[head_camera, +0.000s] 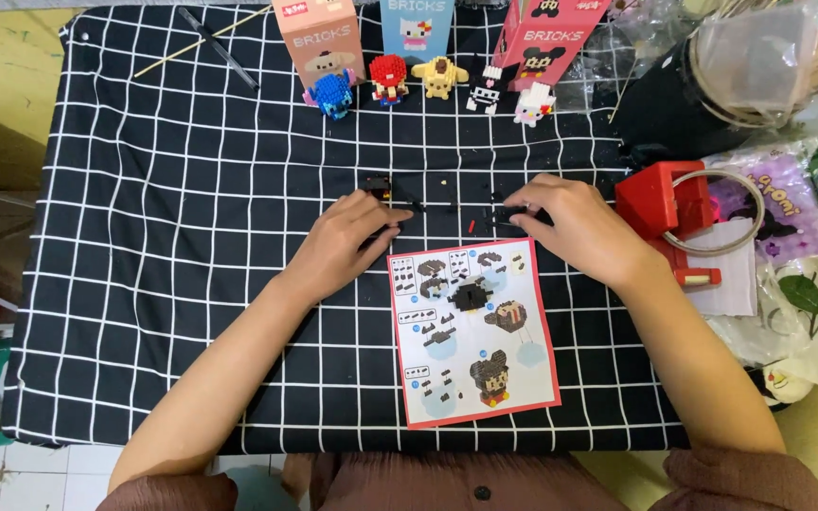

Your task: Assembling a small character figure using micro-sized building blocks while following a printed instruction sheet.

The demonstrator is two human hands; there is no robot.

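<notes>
My left hand (345,241) rests on the black checked cloth (163,237), its fingertips pinched over small black bricks (378,185) just above the instruction sheet. My right hand (575,227) lies to the right, its fingers curled over a scatter of tiny black bricks (504,216) and touching them. Between the hands lies a small red piece (471,226). The red-bordered instruction sheet (475,331) lies below both hands, and a small black brick assembly (469,295) sits on it. Whether either hand grips a brick is hidden by the fingers.
Several finished brick figures (388,78) stand in a row at the far edge before three tall boxes (319,36). A red box (660,201), a wire ring, plastic bags and a black container (684,95) crowd the right side. Thin sticks (203,38) lie far left.
</notes>
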